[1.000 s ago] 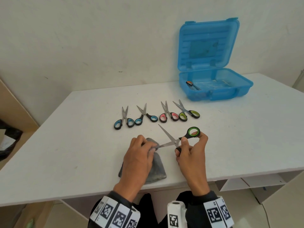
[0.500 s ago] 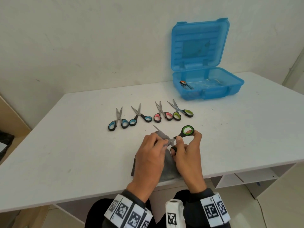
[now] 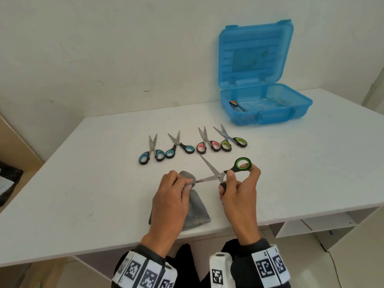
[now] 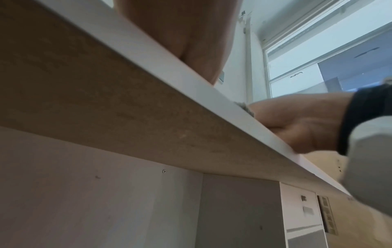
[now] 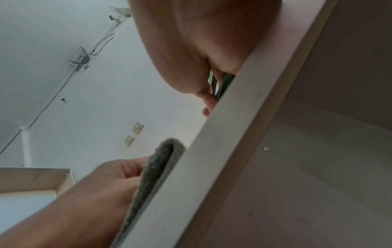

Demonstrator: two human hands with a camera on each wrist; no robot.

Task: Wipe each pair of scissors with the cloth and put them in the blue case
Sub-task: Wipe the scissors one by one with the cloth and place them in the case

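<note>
One pair of scissors [image 3: 220, 173] (blades spread) in my right hand [image 3: 239, 190]; left hand [image 3: 170, 196] pinches cloth [image 3: 195, 210] round one blade, wiping. Next: other blade, then blue case [image 3: 268, 115].

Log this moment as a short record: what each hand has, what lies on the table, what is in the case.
left hand: pinches the grey cloth round one blade
right hand: holds the open green-handled scissors by the handles
row on table: four pairs; blue pair, second blue pair, pink pair, green pair
blue case: lid up, one orange-handled pair inside
</note>
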